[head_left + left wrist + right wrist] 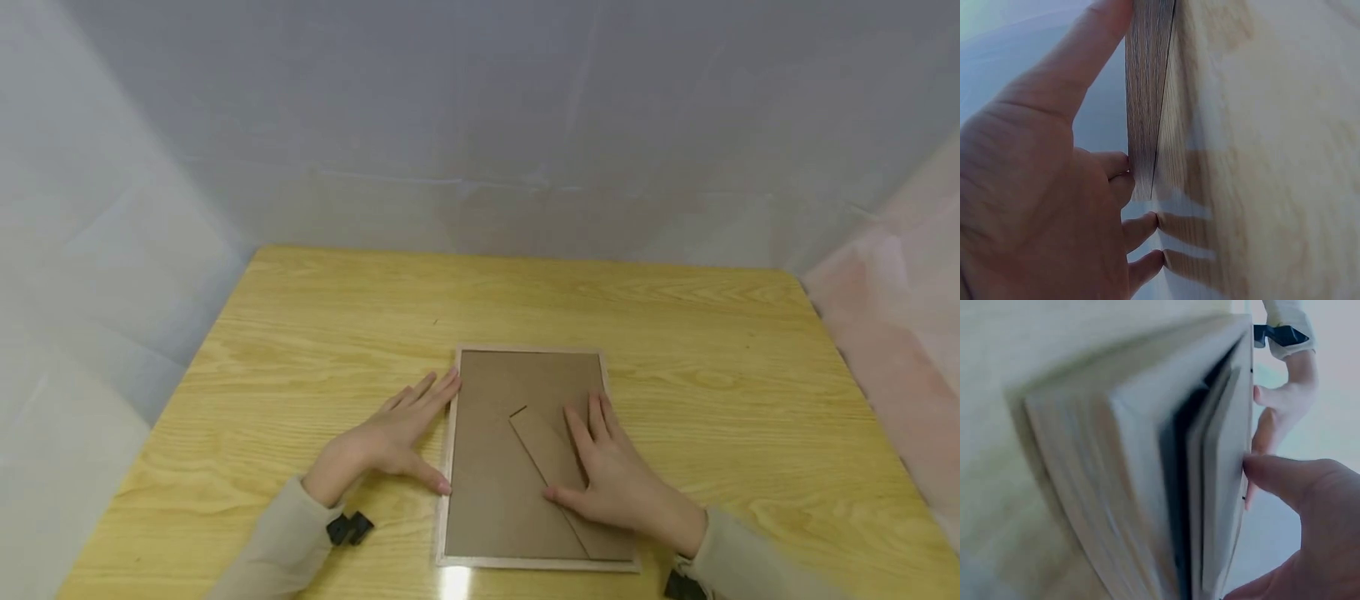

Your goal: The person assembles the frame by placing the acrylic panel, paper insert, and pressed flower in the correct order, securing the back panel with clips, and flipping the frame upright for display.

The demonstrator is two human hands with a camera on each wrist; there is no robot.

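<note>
A picture frame (540, 564) with a pale wooden rim lies face down on the table, its brown backboard (483, 483) facing up. Slanting across the backboard is a flat stand flap (538, 450). My left hand (390, 440) spreads its thumb and fingers along the left rim. In the left wrist view, thumb and fingers touch the frame's wood-grained side (1146, 94). Over the lower right of the backboard rests my right hand (618, 479), thumb on the flap and fingers extended toward the right rim. The right wrist view shows the thumb (1279, 475) against the flap (1217, 469).
The yellow wood-grain table (322, 333) extends around the frame on all sides. Pale sheets (480, 150) hang behind the table and at both sides. A black wrist mount (349, 528) is at the left cuff, another (684, 585) at the right.
</note>
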